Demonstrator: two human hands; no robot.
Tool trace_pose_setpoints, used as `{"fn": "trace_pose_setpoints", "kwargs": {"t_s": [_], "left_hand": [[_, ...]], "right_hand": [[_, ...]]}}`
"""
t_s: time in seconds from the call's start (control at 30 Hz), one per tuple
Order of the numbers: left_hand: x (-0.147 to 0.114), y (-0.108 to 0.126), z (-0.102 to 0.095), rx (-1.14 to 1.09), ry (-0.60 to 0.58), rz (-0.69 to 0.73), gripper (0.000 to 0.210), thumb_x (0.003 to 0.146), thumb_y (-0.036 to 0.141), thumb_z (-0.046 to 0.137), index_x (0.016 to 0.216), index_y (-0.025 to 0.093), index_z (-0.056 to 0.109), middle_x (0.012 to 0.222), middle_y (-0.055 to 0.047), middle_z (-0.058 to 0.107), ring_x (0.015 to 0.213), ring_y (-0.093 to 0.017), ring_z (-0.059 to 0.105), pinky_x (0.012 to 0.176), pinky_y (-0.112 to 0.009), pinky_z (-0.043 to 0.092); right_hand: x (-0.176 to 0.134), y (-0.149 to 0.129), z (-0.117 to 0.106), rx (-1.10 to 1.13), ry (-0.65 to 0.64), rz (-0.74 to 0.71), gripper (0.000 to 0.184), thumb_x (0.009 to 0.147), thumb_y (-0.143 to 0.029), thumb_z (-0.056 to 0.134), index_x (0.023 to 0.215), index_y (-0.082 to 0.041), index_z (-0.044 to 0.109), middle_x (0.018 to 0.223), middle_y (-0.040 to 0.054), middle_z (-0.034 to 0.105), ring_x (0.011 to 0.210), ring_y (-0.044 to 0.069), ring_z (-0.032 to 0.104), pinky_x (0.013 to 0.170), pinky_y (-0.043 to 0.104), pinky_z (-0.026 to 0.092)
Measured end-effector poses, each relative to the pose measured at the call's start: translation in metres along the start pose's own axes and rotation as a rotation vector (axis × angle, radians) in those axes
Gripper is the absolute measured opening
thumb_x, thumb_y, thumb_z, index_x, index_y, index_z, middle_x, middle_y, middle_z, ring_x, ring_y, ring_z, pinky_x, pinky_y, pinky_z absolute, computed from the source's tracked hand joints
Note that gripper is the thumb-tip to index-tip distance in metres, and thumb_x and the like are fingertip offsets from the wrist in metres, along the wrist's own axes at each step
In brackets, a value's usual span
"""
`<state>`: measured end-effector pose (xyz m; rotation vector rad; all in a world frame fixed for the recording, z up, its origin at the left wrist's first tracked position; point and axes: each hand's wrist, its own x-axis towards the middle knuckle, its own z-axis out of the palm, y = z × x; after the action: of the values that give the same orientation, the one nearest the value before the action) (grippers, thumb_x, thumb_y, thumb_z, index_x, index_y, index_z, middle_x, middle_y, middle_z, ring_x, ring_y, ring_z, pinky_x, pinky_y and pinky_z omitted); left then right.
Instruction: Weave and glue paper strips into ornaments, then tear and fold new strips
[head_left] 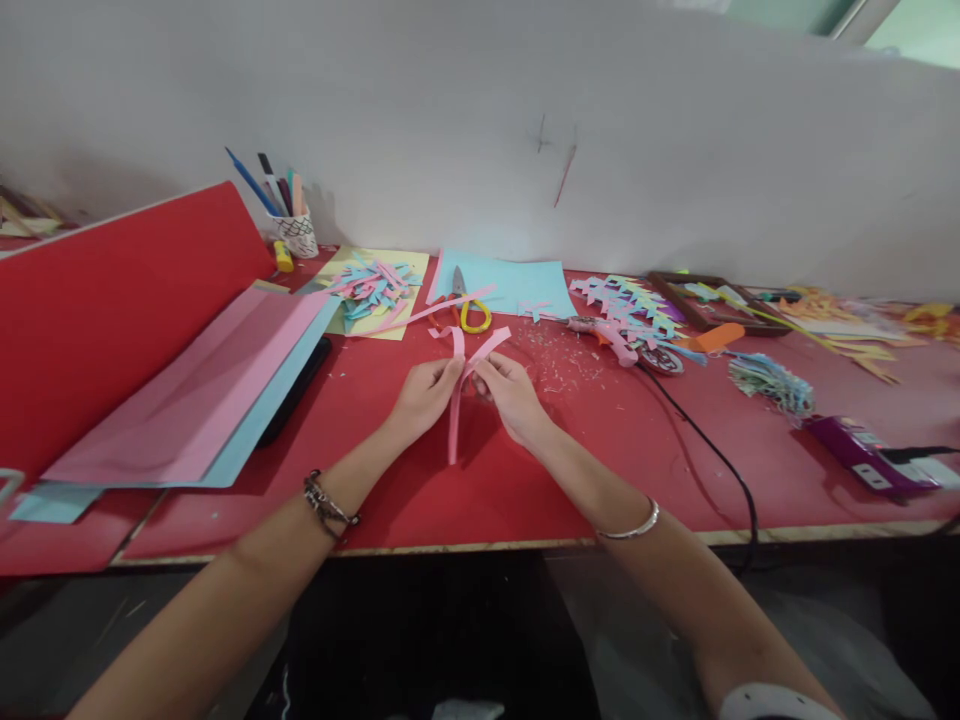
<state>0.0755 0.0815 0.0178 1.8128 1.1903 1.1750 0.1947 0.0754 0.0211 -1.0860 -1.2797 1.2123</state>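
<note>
Nearest to us are our two bare forearms, reaching out from the bottom edge over the red table [525,500]; the left one wears a dark bracelet [328,503] and the right one a thin silver bangle [636,524]. Our left hand [425,393] and our right hand [510,390] come close together above the middle of the table, and both pinch the same pink paper strip [455,415]. The fingers are closed on it from the two sides. The top of the strip splits in two ends which bend outwards like a bow, and its long tail hangs down between the hands to the table.

Just behind the hands lie scissors [469,305] with yellow handles, partly on a light blue sheet [525,285]. To the left of it a yellow sheet [390,290] carries a heap of cut strips [373,285]. Further left a white cup [296,232] with pens stands at the wall, and large pink and blue sheets [202,400] lean on a red board [112,300]. On the right side we see a pink glue gun [611,338] with a black cable, many small paper bows [626,300], and a purple power strip [874,457] near the table edge.
</note>
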Motion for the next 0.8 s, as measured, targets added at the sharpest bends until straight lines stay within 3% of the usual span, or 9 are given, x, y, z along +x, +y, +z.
{"fn": "trace_pose_setpoints", "kwargs": {"t_s": [0.1, 0.33, 0.53, 0.73, 0.8], "left_hand": [[-0.0009, -0.0004, 0.0015, -0.033, -0.088, 0.019, 0.038, 0.079, 0.039, 0.033, 0.051, 0.018, 0.049, 0.048, 0.002, 0.051, 0.048, -0.010, 0.046, 0.051, -0.021, 0.039], [-0.0024, -0.0005, 0.0006, -0.017, -0.056, 0.015, 0.040, 0.079, 0.041, 0.031, 0.049, 0.019, 0.043, 0.047, 0.002, 0.048, 0.053, -0.012, 0.049, 0.053, -0.022, 0.039], [-0.0002, -0.0008, -0.0007, -0.005, 0.099, -0.048, 0.038, 0.077, 0.046, 0.033, 0.049, 0.021, 0.032, 0.045, 0.004, 0.037, 0.046, -0.010, 0.038, 0.046, -0.022, 0.032], [-0.0002, 0.0004, 0.0020, -0.079, -0.083, 0.027, 0.035, 0.077, 0.042, 0.035, 0.053, 0.019, 0.046, 0.052, 0.001, 0.053, 0.052, -0.011, 0.049, 0.053, -0.021, 0.040], [-0.0011, 0.0005, 0.0022, -0.056, -0.081, 0.041, 0.036, 0.079, 0.040, 0.033, 0.054, 0.019, 0.048, 0.053, 0.001, 0.055, 0.052, -0.011, 0.051, 0.054, -0.021, 0.040]], "right_hand": [[-0.0004, -0.0024, 0.0006, 0.021, 0.021, -0.007, 0.027, 0.067, -0.038, 0.049, 0.050, -0.020, 0.037, 0.044, -0.0083, 0.036, 0.042, 0.005, 0.031, 0.044, 0.022, 0.025], [-0.0012, -0.0038, 0.0025, -0.072, -0.088, -0.032, 0.027, 0.068, -0.038, 0.050, 0.051, -0.020, 0.039, 0.046, -0.0082, 0.035, 0.043, 0.005, 0.030, 0.045, 0.022, 0.025], [0.0005, 0.0010, 0.0011, -0.087, -0.084, -0.014, 0.026, 0.069, -0.034, 0.050, 0.050, -0.020, 0.039, 0.045, -0.0078, 0.037, 0.043, 0.005, 0.031, 0.045, 0.022, 0.025], [0.0011, 0.0001, 0.0001, 0.034, 0.000, -0.039, 0.029, 0.068, -0.038, 0.051, 0.050, -0.020, 0.038, 0.044, -0.0080, 0.037, 0.042, 0.005, 0.032, 0.044, 0.021, 0.026], [0.0011, -0.0004, 0.0003, 0.038, -0.008, -0.034, 0.030, 0.069, -0.041, 0.051, 0.051, -0.020, 0.038, 0.044, -0.0079, 0.038, 0.042, 0.005, 0.032, 0.044, 0.022, 0.026]]}}
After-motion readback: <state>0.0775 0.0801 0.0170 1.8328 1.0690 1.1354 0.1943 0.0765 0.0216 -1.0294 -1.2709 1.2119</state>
